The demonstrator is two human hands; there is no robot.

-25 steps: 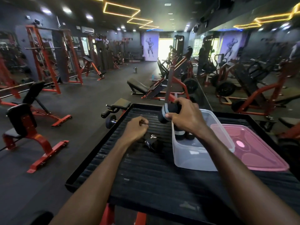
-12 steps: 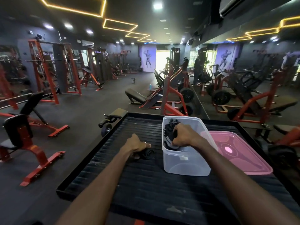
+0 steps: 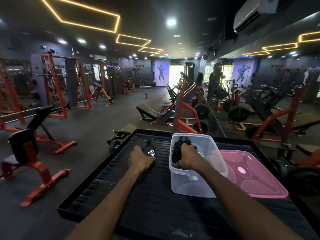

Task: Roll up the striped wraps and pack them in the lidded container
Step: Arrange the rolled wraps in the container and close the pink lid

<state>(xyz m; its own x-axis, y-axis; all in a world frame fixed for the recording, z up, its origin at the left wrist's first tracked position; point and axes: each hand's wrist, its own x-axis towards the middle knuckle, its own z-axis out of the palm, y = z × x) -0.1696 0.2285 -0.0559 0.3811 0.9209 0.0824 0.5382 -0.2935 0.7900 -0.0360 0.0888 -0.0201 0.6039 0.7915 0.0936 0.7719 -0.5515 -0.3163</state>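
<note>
on the black ribbed platform (image 3: 155, 213), the clear container (image 3: 194, 181) stood open and served as the anchor for everything else. nearest, against its right side, lay the pink lid (image 3: 256, 174), flat and off. inside the container the right hand (image 3: 189, 157) was curled tight around a dark rolled wrap (image 3: 178, 151), pressing it toward the left wall; whether other rolls sat beneath could not be made out. just left of the container, the left hand (image 3: 141, 158) was closed over a second wrap (image 3: 149, 151), a dark bundle with white lettering, resting on the platform with a loose tail poking out beyond it. beyond the container's far rim stood red gym machines (image 3: 187, 116).

the step looked like seating a roll in the container. to do it well, the right hand should probably keep the coil pinched until it sits snug against the wall, so it does not spring open. the left roll likely needs its tail tucked before it goes in.
</note>
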